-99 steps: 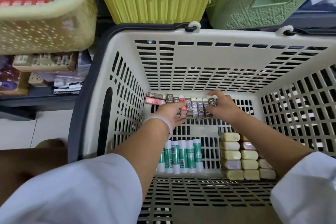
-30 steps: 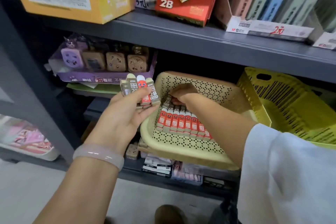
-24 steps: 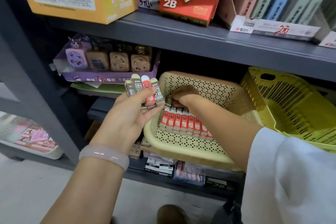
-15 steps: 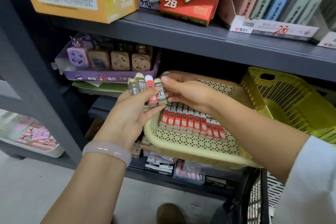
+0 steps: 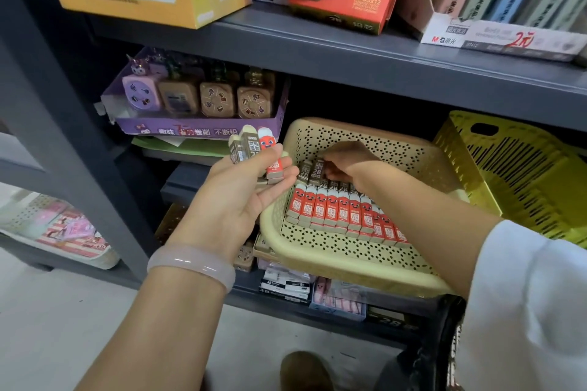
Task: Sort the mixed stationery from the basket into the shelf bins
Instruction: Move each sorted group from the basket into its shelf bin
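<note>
My left hand (image 5: pixel 244 197) holds a small bunch of erasers (image 5: pixel 254 149), brown 2B ones and a red one, fanned upright just left of the cream perforated bin (image 5: pixel 333 251) on the shelf. Inside the bin lies a row of red erasers (image 5: pixel 343 213) with brown 2B erasers (image 5: pixel 313 170) behind them. My right hand (image 5: pixel 346 162) reaches into the bin's back part, fingers curled down on a brown 2B eraser there. The shopping basket shows only as a dark rim (image 5: pixel 444 343) at bottom right.
A yellow slotted bin (image 5: pixel 514 174) stands right of the cream one. A purple tray of sharpeners (image 5: pixel 197 105) sits to the left. The upper shelf (image 5: pixel 349 51) carries an orange carton, a red 2B box and a box of notebooks. Packs lie under the cream bin.
My right hand took an eraser from the bunch in my left hand and moved it down into the back of the cream bin. The bunch has become smaller.
</note>
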A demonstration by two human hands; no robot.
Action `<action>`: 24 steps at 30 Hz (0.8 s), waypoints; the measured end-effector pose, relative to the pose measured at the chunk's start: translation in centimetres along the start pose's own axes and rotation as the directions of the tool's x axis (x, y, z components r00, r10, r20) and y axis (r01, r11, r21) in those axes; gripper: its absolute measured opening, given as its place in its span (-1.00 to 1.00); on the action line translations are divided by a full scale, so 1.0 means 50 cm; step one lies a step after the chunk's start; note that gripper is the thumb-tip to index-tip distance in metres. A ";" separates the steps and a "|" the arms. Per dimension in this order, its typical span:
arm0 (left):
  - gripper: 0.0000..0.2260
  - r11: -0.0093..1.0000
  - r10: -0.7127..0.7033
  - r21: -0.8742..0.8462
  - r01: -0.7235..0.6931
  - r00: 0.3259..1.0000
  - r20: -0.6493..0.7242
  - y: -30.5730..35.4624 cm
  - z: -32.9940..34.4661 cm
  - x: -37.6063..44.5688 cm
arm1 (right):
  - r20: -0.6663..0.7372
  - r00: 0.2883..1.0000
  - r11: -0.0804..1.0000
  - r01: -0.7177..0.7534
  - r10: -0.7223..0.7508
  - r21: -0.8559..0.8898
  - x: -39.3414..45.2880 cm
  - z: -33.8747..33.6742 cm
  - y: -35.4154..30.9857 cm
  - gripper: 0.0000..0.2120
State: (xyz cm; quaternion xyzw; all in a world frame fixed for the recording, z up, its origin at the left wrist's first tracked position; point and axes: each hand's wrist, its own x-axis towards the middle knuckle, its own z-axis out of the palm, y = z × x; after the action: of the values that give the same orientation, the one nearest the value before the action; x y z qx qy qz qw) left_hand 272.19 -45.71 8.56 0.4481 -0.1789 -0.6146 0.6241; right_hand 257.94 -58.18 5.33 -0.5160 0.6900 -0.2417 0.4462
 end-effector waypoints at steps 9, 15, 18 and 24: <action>-0.94 0.998 0.028 0.064 -0.028 1.000 0.000 0.000 0.004 -0.002 | 0.015 0.997 0.993 0.070 -0.069 -0.091 -0.022 -0.007 -0.016 -0.80; -0.90 0.958 0.135 0.246 -0.147 0.989 0.065 -0.008 0.016 -0.011 | 0.440 0.773 0.877 0.307 -0.457 0.370 -0.111 -0.036 -0.044 -0.80; -0.90 0.941 0.163 0.286 -0.180 0.983 0.081 -0.010 0.022 -0.015 | 0.474 0.725 0.862 0.358 -0.499 0.360 -0.132 -0.033 -0.046 -0.88; -0.82 0.932 0.139 0.321 -0.165 0.985 0.103 -0.014 0.027 -0.021 | 0.395 0.754 0.826 0.341 -0.525 0.448 -0.144 -0.050 -0.028 -0.94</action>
State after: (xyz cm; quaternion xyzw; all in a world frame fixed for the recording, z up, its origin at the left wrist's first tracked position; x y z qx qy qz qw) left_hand 270.53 -45.09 9.08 0.5062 -0.3373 -0.5430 0.5790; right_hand 256.97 -52.28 10.28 -0.6210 0.3543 -0.3154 0.6240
